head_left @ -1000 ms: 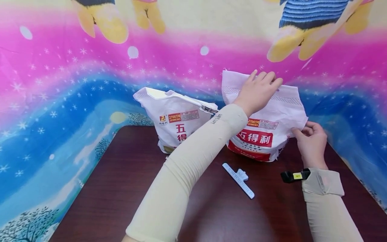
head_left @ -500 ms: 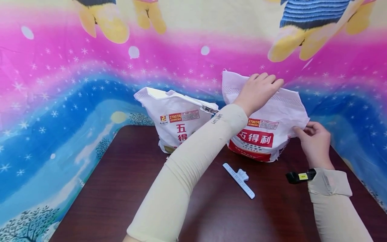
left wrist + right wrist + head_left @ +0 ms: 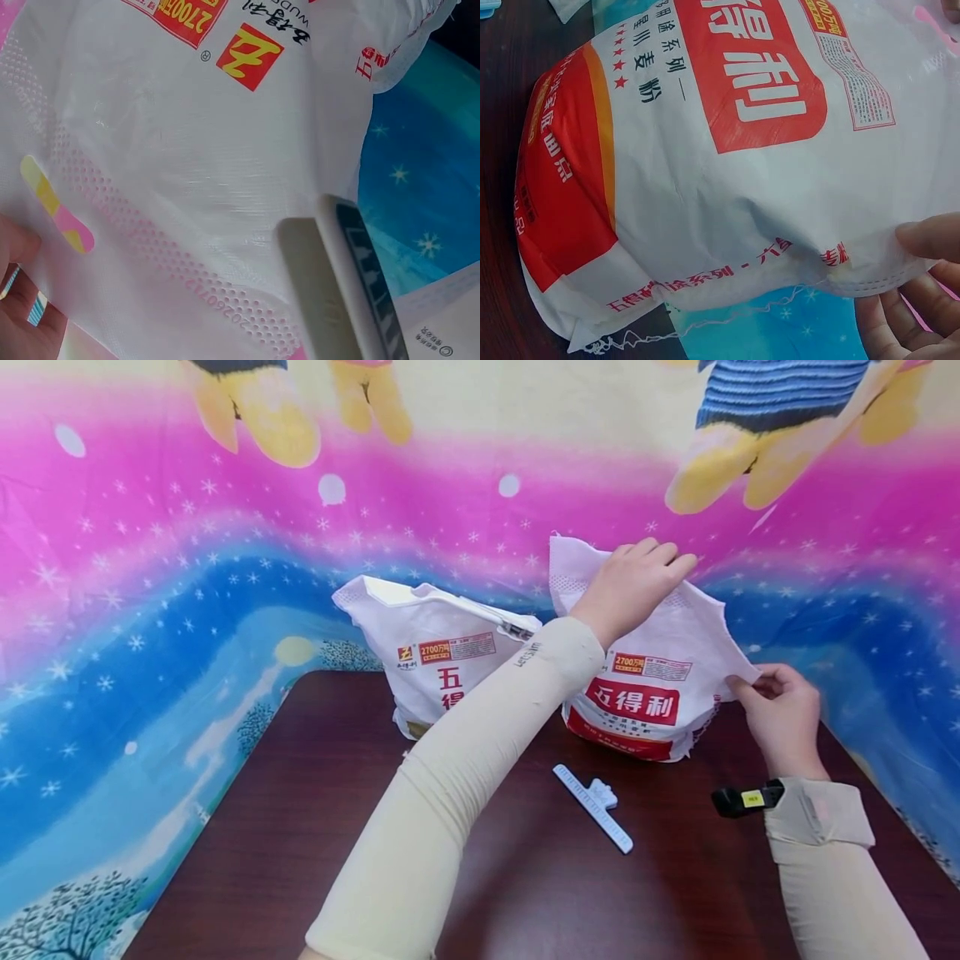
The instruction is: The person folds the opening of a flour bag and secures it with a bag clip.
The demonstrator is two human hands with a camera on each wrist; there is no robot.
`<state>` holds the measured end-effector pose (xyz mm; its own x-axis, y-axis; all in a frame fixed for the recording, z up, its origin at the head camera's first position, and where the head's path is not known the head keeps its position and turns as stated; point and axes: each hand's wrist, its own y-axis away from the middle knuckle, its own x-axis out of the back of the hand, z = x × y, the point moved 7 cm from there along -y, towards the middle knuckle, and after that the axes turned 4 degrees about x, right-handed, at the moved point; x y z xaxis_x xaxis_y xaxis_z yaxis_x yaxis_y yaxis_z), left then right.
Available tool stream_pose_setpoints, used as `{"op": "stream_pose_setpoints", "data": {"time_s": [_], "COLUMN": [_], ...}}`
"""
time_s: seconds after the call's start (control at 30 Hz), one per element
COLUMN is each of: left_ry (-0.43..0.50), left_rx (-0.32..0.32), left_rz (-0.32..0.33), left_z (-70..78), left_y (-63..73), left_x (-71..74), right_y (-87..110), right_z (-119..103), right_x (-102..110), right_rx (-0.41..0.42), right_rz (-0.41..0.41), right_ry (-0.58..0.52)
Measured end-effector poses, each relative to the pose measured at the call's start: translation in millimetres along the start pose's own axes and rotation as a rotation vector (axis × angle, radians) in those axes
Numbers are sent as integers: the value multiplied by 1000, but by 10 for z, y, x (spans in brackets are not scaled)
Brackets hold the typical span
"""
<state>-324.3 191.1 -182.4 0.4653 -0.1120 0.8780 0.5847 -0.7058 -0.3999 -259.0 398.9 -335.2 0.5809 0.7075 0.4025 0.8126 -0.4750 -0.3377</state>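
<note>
A white flour bag (image 3: 645,693) with red print stands upright on the right side of the table. My left hand (image 3: 633,585) grips its top edge near the middle; in the left wrist view, the thumb and fingers (image 3: 22,247) hold the plastic beside the cut-out handle slot. With thumb and fingertips, my right hand (image 3: 787,714) pinches the bag's upper right corner. In the right wrist view, thumb and fingers (image 3: 937,236) lie on either side of the stitched side edge. The left forearm hides part of the bag's left side.
A second flour bag (image 3: 427,643) stands to the left, its top folded over under a long white clip. One pale blue bag clip (image 3: 592,808) lies on the dark wooden table (image 3: 300,827) in front. Behind hangs a printed cloth (image 3: 450,485).
The right hand has shifted slightly right with the bag's corner. The top edge right of the left hand now slopes down more steeply, and the left hand has moved slightly left.
</note>
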Motion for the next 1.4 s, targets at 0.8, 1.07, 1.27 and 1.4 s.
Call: {"op": "stream_pose_setpoints", "data": {"time_s": [0.8, 1.07, 1.27, 1.4], "left_ry": [48, 38, 29, 36], "left_rx": [14, 13, 5, -10], "left_rz": [2, 29, 33, 30], "left_z": [-52, -73, -74, -50], "left_y": [0, 14, 22, 35], "left_x": [-79, -50, -53, -52], "right_y": [-8, -110, -136, -137], "right_z": [-275, -456, -486, -521], "right_x": [-38, -114, -178, -209], "right_rx": [202, 251, 243, 251], "right_rz": [-158, -228, -331, -368], "right_ry": [-38, -4, 62, 115]}}
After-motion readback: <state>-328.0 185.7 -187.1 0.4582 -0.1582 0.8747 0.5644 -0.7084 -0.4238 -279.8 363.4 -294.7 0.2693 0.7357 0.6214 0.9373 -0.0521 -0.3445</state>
